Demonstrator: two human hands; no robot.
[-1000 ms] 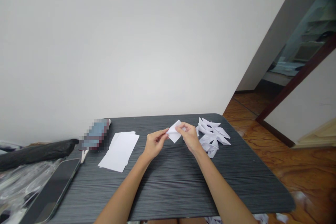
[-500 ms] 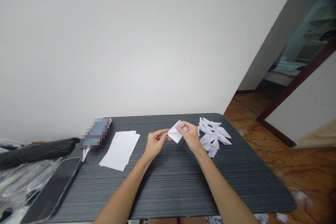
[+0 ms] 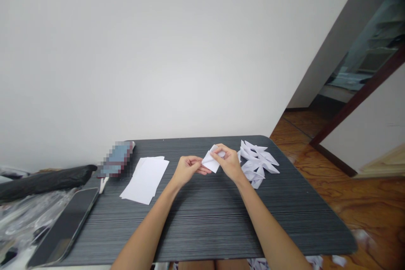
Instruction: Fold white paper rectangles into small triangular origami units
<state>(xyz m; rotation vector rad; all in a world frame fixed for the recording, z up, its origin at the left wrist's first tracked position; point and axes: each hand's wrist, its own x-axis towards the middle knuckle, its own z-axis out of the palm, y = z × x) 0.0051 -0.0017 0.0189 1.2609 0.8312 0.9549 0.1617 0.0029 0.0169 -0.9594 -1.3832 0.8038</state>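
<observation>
The folded paper piece is held just above the tabletop, close to the middle of its far edge, between both hands. The left hand has its fingers curled inward, with thumb and forefinger pinching the left corner of the piece. The right hand pinches the upper right portion, its thumb lying across the face and its remaining fingers bunched behind. Whether those rear fingers press the paper cannot be determined. The piece is judged very light, thin and pliable. It should take a crease readily and hold it, but it is liable to crumple or tear under a hard squeeze, and the smooth surface may slip between dry fingertips. The recommended hold is at the folded edges and corners, where the doubled layers are stiffest, and not on a single loose flap. A pile of folded paper units lies at the far right corner of the tabletop, just beside the right hand. A stack of flat paper sheets lies toward the far left corner, apart from the left hand. A smartphone rests face up at the near left edge.
</observation>
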